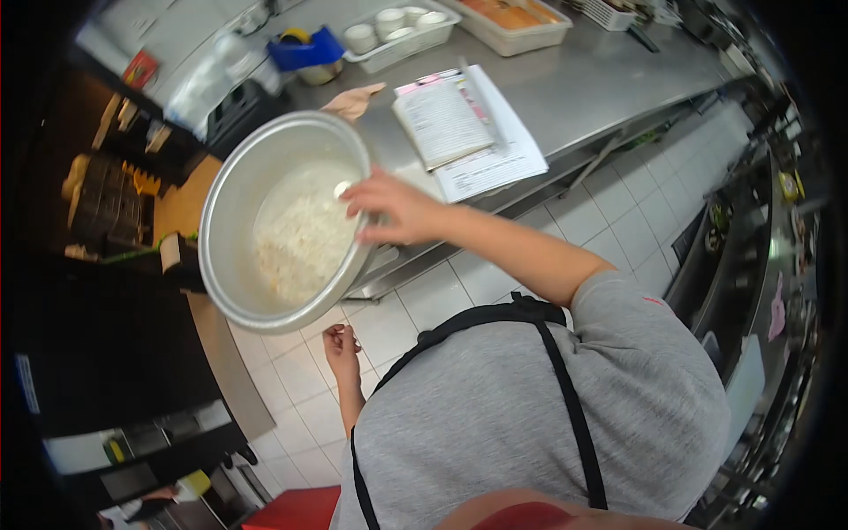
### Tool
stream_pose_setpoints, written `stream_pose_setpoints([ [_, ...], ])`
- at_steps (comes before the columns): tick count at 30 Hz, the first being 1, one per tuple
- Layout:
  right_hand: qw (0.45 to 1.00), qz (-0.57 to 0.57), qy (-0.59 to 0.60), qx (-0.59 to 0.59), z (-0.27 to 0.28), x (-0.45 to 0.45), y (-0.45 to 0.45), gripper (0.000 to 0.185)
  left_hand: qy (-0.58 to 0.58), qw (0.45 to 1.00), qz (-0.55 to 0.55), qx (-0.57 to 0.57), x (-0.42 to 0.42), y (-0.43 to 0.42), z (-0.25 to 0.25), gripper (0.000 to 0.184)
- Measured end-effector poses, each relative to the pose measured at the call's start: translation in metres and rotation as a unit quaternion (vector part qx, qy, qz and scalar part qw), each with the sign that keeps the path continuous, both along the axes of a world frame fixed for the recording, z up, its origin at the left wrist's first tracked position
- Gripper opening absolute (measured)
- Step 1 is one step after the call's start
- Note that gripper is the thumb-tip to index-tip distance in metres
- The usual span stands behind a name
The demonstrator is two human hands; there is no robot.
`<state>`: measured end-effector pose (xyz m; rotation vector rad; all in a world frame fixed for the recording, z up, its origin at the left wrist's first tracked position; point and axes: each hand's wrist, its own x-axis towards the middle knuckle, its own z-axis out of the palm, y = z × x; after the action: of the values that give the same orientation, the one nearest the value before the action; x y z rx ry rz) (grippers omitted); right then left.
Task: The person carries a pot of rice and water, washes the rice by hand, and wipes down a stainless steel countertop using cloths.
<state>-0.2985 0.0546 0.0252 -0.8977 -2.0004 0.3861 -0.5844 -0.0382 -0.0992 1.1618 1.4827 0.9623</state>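
Observation:
A large round metal pot (216, 212) with a wide rim stands before me, tilted in view. White rice (305, 234) lies inside it in cloudy liquid. My right hand (393, 210) reaches over the pot's right rim, its fingers bent above the rice. At its fingertips is a small white round object (343, 189), which the fingers seem to grip; its kind is unclear. Below the pot hangs my left hand (343, 349), apart from it, with curled fingers. Whether anything is in that hand cannot be seen.
An open notebook (442, 122) and printed sheets (508, 163) lie on the steel counter (601, 79). Behind them are a white basket of cups (402, 55), a tub with orange contents (526, 40) and a blue container (306, 53). White floor tiles (433, 291) show below.

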Motion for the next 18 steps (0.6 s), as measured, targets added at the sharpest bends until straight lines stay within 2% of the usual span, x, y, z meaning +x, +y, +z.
stream_pose_setpoints([
  [1,0.997,0.021,0.067,0.025,-0.004,0.005,-0.02,0.03,0.02,0.999,-0.025,-0.008,0.015,-0.001,-0.004,0.02],
  [3,0.997,0.022,0.068,-0.038,0.0,0.034,-0.071,0.031,0.025,0.997,-0.072,-0.014,0.051,-0.004,-0.015,0.021],
  [5,0.992,0.046,0.075,-0.094,-0.011,0.08,-0.112,0.027,0.017,0.981,-0.177,-0.08,0.091,-0.009,-0.029,0.022],
  [7,0.983,-0.002,0.019,-0.182,-0.034,0.141,-0.154,0.024,0.039,0.968,-0.241,-0.063,0.141,-0.012,-0.043,0.022],
  [9,0.958,-0.078,0.028,-0.275,-0.064,0.213,-0.198,0.023,0.116,0.913,-0.386,-0.055,0.194,-0.015,-0.046,0.023],
  [10,0.947,-0.132,0.06,-0.288,-0.103,0.253,-0.221,0.021,0.149,0.888,-0.432,-0.052,0.225,-0.018,-0.042,0.025],
  [11,0.905,-0.221,0.129,-0.339,-0.145,0.294,-0.25,0.021,0.147,0.884,-0.441,-0.049,0.255,-0.021,-0.037,0.025],
  [13,0.753,-0.457,0.028,-0.473,-0.246,0.381,-0.329,0.032,0.217,0.814,-0.538,0.017,0.315,-0.031,-0.019,0.027],
  [14,0.663,-0.538,-0.107,-0.51,-0.291,0.414,-0.385,0.032,0.228,0.798,-0.557,0.017,0.345,-0.038,-0.002,0.029],
  [15,0.554,-0.574,-0.14,-0.586,-0.327,0.438,-0.447,0.036,0.224,0.797,-0.561,0.017,0.371,-0.044,0.008,0.029],
  [16,0.483,-0.51,-0.131,-0.7,-0.396,0.474,-0.513,0.038,0.217,0.782,-0.584,0.014,0.393,-0.048,0.017,0.029],
  [17,0.421,-0.336,-0.226,-0.812,-0.341,0.482,-0.53,0.048,0.212,0.766,-0.607,0.013,0.41,-0.05,0.022,0.029],
  [18,0.438,-0.442,-0.211,-0.754,-0.308,0.47,-0.559,0.046,0.217,0.76,-0.612,0.006,0.425,-0.05,0.022,0.03],
])
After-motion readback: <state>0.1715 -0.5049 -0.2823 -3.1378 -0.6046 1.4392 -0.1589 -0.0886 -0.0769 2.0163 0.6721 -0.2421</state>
